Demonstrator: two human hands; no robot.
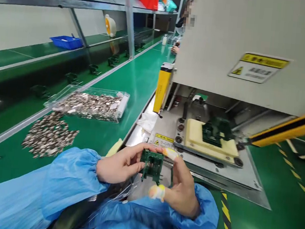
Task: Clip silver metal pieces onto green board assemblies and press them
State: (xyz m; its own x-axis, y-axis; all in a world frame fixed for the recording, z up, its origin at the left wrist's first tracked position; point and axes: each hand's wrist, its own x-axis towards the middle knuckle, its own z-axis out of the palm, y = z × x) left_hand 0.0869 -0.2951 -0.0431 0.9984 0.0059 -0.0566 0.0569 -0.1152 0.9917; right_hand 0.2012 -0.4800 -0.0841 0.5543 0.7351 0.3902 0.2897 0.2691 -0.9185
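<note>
My left hand [120, 163] grips a dark green plastic housing [153, 164] by its left side, fingers behind it and thumb in front. My right hand [180, 186] is spread around the housing's right side, index fingertip near its top corner and thumb just below it. White-and-yellow covers wrap that thumb and index finger. Whether the right fingers touch the housing is hard to tell. Ahead to the right, a similar dark green part [216, 132] sits on a cream fixture block [193, 132] in a machine.
Small metal pieces lie in a heap [50, 134] and fill a clear plastic box [89, 105]. Several green parts line the dark conveyor at left. Yellow guard bars [162, 88] flank the machine [242, 36]. Another person's hand [175, 49] shows farther along the bench.
</note>
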